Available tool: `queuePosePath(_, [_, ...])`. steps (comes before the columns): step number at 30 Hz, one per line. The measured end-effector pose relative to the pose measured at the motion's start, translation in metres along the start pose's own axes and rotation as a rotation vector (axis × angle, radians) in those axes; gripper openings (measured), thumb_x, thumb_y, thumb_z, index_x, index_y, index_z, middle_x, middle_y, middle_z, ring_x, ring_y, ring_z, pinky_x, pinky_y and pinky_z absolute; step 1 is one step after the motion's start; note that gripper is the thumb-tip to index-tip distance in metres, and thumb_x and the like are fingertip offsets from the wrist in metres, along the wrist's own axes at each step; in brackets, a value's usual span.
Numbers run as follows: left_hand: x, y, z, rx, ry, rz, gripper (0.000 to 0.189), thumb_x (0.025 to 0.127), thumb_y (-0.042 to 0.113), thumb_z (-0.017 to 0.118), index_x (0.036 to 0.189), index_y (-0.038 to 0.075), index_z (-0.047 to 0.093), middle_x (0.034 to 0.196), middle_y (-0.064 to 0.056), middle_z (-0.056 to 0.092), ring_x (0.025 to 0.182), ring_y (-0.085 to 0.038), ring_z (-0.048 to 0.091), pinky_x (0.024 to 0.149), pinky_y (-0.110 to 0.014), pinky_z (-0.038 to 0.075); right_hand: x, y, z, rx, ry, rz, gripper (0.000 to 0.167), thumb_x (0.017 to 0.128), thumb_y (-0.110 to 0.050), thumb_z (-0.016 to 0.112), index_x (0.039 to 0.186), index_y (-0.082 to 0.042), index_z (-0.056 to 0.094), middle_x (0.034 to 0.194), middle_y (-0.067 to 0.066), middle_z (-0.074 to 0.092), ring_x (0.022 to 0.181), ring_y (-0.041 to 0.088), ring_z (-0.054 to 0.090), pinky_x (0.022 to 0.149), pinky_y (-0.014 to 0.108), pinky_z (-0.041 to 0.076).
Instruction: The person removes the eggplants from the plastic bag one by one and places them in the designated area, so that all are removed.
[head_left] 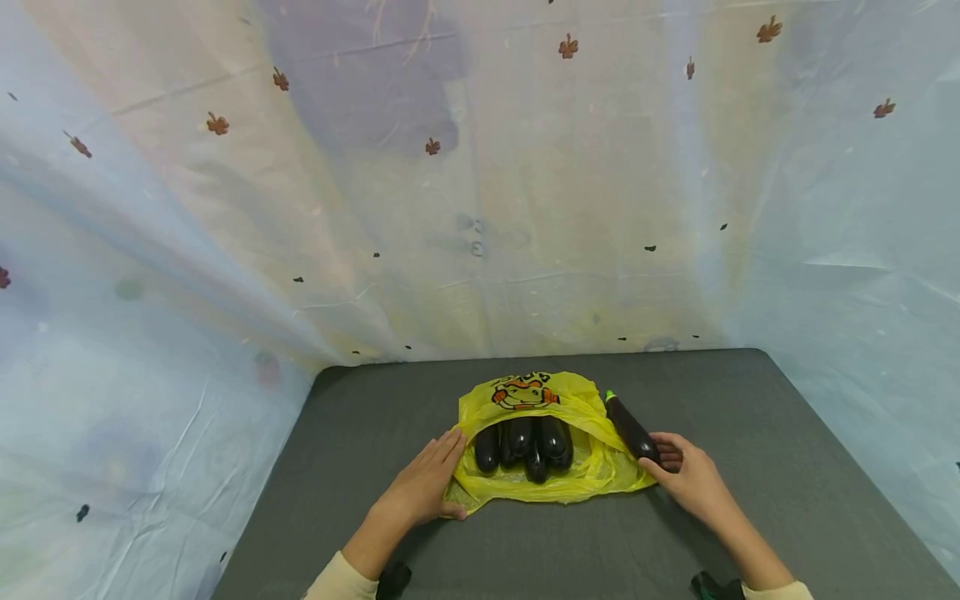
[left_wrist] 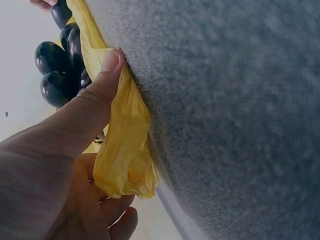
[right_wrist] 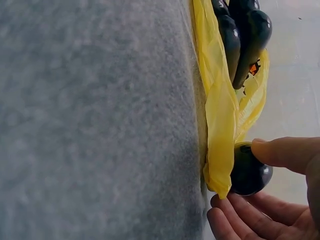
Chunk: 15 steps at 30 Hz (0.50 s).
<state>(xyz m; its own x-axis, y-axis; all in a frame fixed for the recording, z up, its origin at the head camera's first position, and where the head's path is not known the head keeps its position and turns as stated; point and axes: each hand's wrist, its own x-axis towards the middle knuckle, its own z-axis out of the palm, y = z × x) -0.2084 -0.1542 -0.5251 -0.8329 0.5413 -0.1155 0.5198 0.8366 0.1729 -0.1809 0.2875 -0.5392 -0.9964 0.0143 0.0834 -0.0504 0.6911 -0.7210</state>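
Observation:
A yellow plastic bag [head_left: 592, 490] lies with its mouth facing me and several dark eggplants [head_left: 520, 435] inside. My left hand [head_left: 423, 483] rests against the bag's left side, fingers fairly straight and thumb apart from them. In the left wrist view the thumb [left_wrist: 95, 102] lies over the yellow plastic. Outside the bag's right side, one eggplant [head_left: 632, 427] slants with its green stem end pointing away. My right hand [head_left: 693, 475] holds its rounded near end, the thumb [right_wrist: 282, 150] on one side and the fingers on the other.
Under the bag is a dark grey table [head_left: 375, 425] with rounded far corners. Pale plastic sheeting [head_left: 525, 208] with a leaf pattern hangs behind it and along both sides. An orange and black print [head_left: 525, 393] marks the bag's upper side.

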Motion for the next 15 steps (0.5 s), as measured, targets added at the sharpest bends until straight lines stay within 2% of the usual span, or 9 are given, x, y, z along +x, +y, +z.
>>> queuePosePath(15, [0.0004,0.0004,-0.0023,-0.003,-0.008,0.000,0.119,0.081,0.050,0.092,0.168,-0.001,0.029,0.176,-0.018,0.025,0.163,-0.036,0.025,0.132,-0.052,0.026,0.0075,0.0028,0.0019,-0.016,-0.025,0.010,0.063,0.102,-0.034,0.077,0.142,0.012,0.060,0.124,0.029,0.070,0.107,0.040,0.073,0.089,0.051,0.064])
